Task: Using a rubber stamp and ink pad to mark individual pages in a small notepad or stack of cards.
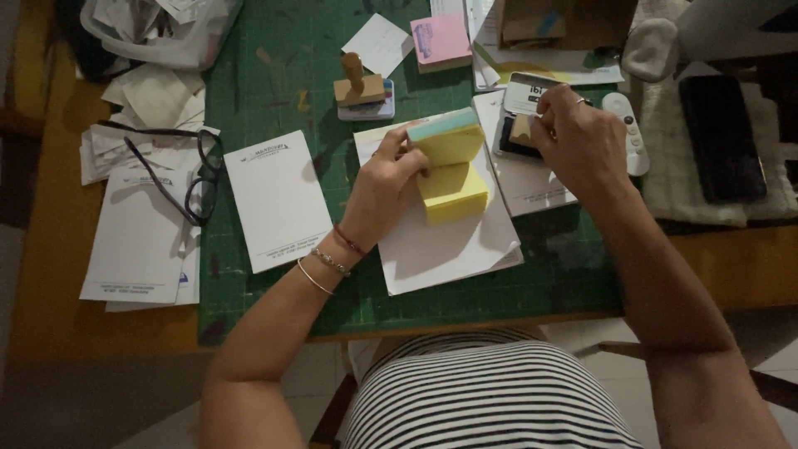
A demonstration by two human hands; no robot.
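head view, looking down on a wooden table covered in its middle by a green cutting mat. the left hand is closed on a yellow sticky-note block, fingers curled round its left side and lifting the upper leaves, which fan open and upward; the topmost leaves have a pale blue edge. the block rests on a stack of white paper lying on the mat, toward the table's near edge and a little right of centre. the left wrist carries thin bracelets.

the right hand is closed, fingertips pinched on a small stamp held over a dark ink pad whose lid stands open; the pad sits on a second white sheet just right of the block. a white remote control lies touching the right side of this hand.

on the mat's left part lies a white letterhead sheet; beside it, across the mat's left edge, a pair of dark glasses. more letterhead sheets lie near the table's left edge. toward the far edge stand a wooden-handled stamp and a pink sticky-note pad. a dark phone lies on a pale cloth at the right edge.
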